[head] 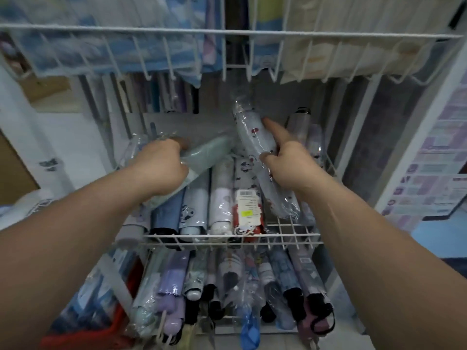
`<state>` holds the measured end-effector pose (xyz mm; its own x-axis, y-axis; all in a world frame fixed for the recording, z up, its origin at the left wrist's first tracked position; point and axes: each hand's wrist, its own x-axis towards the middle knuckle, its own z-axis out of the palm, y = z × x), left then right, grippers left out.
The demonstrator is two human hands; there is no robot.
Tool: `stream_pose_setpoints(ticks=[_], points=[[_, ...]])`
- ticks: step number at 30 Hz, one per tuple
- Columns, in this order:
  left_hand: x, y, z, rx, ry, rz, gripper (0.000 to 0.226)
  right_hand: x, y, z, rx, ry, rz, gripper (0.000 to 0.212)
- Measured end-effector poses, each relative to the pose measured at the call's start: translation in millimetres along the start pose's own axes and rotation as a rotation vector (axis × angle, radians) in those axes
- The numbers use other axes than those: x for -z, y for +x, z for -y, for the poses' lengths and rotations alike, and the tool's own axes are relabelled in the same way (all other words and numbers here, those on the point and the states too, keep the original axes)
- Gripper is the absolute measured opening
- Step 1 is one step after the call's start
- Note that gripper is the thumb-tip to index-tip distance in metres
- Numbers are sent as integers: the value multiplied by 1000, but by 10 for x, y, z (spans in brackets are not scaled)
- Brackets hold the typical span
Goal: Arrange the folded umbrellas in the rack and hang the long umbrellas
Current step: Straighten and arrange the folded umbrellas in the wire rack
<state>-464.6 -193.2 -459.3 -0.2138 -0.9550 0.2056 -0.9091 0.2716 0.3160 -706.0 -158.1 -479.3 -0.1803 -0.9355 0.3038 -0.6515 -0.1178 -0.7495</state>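
Mint umbrella (209,152), seemingly, in left hand (161,165); cherry-print umbrella (252,137), right hand (288,165)

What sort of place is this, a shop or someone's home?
Most likely a shop. The white wire rack holds rows of plastic-wrapped folded umbrellas; the red umbrella carries a barcode label; the left hand grips a pale green umbrella, the right hand a cherry-print umbrella.
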Motion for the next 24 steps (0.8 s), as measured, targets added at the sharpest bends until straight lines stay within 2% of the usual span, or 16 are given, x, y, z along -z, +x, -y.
stream_pose_setpoints(ticks=[2,7,11,14,17,20,24], points=[[11,-57,90,-34,105,30,52,-148,71,99,4,-70,22,66],[35,-138,132,-108,246,35,44,-370,210,293,16,-234,113,55],[19,-208,197,-94,227,101,61,-413,152,189,62,-242,119,56],[-40,-266,218,-103,193,77,72,-402,67,132,96,-267,116,58],[-84,-267,196,-124,102,24,69,-410,6,128,174,-193,105,54],[-109,-247,161,-167,15,-100,50,-467,-27,162,210,-114,151,47],[-121,-224,37,-239,98,-318,45,-490,-18,156,212,-99,220,47]])
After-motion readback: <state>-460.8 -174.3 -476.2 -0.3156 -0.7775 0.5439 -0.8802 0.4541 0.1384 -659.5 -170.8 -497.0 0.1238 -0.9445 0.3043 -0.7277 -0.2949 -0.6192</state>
